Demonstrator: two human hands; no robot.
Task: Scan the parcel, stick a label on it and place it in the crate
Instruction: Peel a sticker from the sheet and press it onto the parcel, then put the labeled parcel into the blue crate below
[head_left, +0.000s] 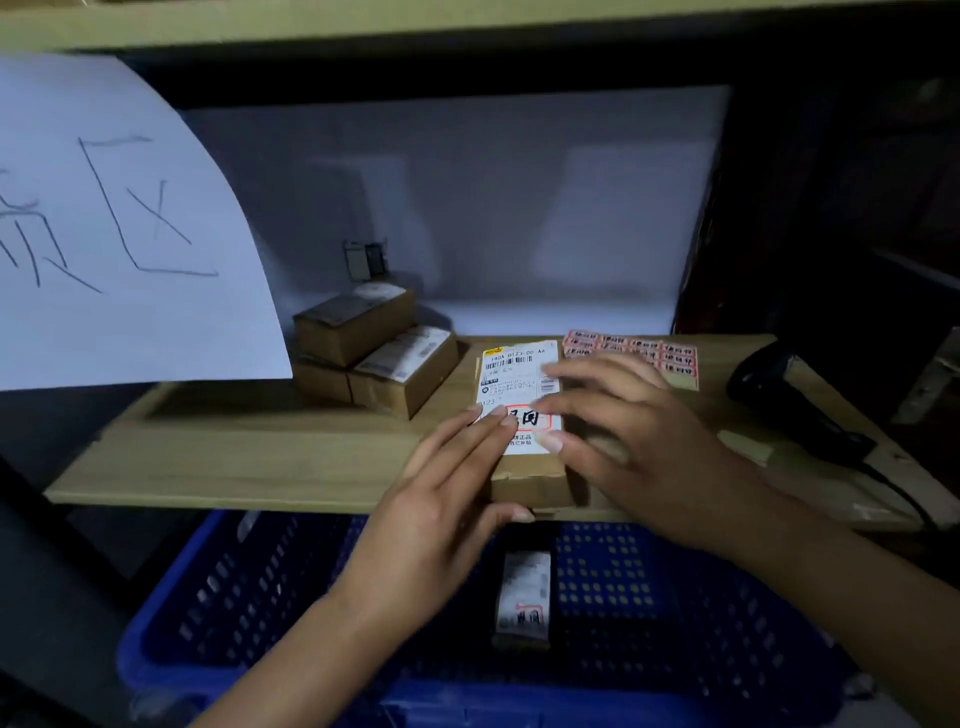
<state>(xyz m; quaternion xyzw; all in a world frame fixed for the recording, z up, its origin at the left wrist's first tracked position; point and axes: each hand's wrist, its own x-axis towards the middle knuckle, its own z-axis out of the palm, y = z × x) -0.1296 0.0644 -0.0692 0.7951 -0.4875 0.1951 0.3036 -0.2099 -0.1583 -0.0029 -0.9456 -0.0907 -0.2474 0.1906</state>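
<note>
A small brown cardboard parcel (522, 382) with a white shipping slip lies on the wooden shelf (249, 457) near its front edge. A red-framed label (530, 418) sits on the slip. My left hand (441, 499) lies flat, fingertips on the label's left end and thumb against the parcel's front face. My right hand (628, 441) lies flat over the parcel's right side, fingertips on the slip and label. A sheet of red labels (639, 353) lies behind my right hand. The black scanner (789, 400) rests at the right. Below the shelf stands a blue crate (249, 587).
One labelled parcel (522, 597) lies in the crate. Three more brown parcels (374, 348) are stacked at the shelf's back left. A large white paper with handwriting (114, 223) hangs at upper left. A white panel backs the shelf.
</note>
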